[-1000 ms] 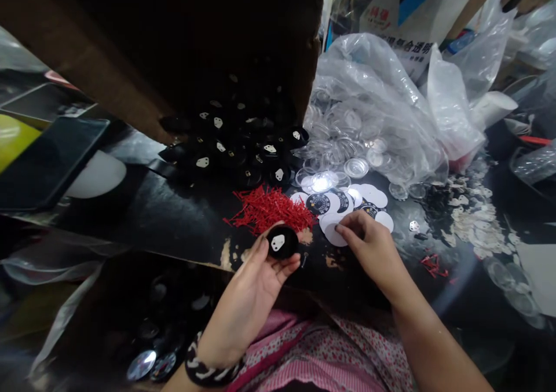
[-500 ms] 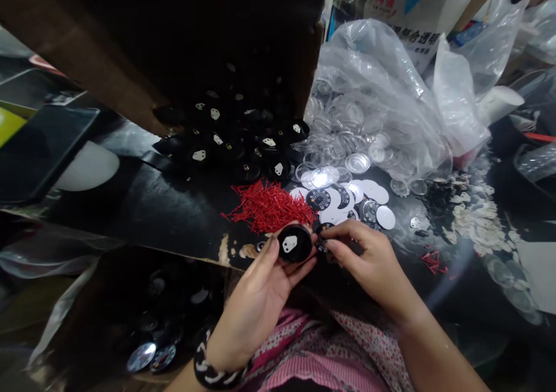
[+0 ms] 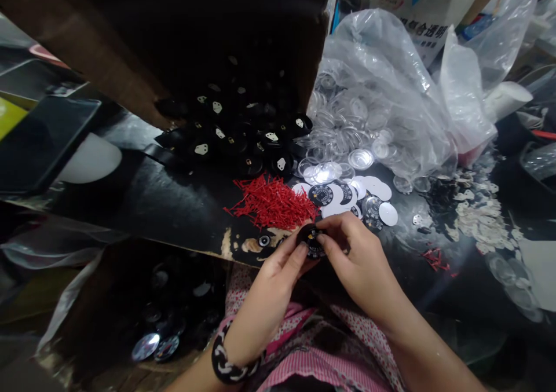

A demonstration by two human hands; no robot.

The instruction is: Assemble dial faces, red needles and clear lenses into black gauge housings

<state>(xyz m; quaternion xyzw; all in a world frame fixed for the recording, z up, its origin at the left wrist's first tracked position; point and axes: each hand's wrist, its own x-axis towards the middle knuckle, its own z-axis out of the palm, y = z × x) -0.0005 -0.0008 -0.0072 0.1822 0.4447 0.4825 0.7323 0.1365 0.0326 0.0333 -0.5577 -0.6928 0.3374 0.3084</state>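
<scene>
My left hand [image 3: 271, 288] is closed round the rim of a small black round case [image 3: 304, 234], held just above the front of the bench. Over the case's open face sits a black dial disc [image 3: 313, 247] with white markings, pinched at its right edge by the thumb and finger of my right hand [image 3: 362, 259]. Whether the disc lies fully inside the rim cannot be seen. Just beyond the hands are a heap of thin red pointers [image 3: 271, 201] and a spread of dial discs [image 3: 321, 195], some showing their white backs.
A cardboard box [image 3: 130, 62] on its side spills black cases [image 3: 237, 143]. Clear round covers [image 3: 343, 120] spill from a plastic bag [image 3: 391, 62]. Small pale metal plates [image 3: 478, 212] lie at right. Below the bench edge, finished-looking dials [image 3: 145, 345] lie in a dark container.
My left hand has turned the case so its plated side no longer shows, and brought it to my right hand. The dial disc now lies against the case.
</scene>
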